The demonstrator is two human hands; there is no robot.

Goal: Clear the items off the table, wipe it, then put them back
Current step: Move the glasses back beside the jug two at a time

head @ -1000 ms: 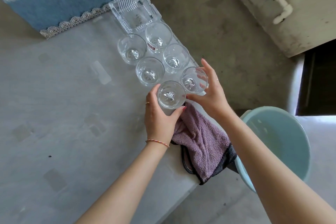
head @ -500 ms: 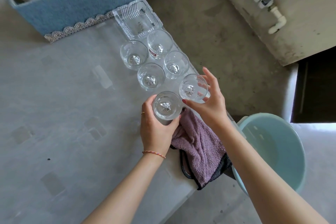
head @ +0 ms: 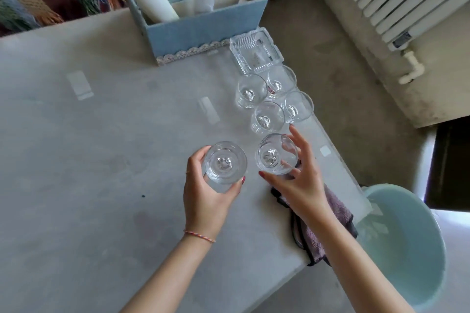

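Head view: your left hand (head: 207, 201) is wrapped around a clear drinking glass (head: 225, 162), thumb on its near side and fingers curled round the far side, holding it over the grey table (head: 101, 160). Your right hand (head: 297, 180) holds a second clear glass (head: 276, 154) just beside the first; the thumb sits at its near rim, the fingers are spread wide round its far side, and the forefinger points up past the rim. Whether either glass rests on the tabletop you cannot tell from here.

Beyond the second glass, four more empty glasses (head: 268, 115) stand in a tight cluster near the table's right edge. Past them sits a square cut-glass dish (head: 255, 51), just beside a blue fabric organiser box (head: 203, 25). Under your right wrist a purple cloth (head: 338, 213) lies at the table's edge. Off that edge, below the cloth, stands a pale blue basin (head: 407, 249).
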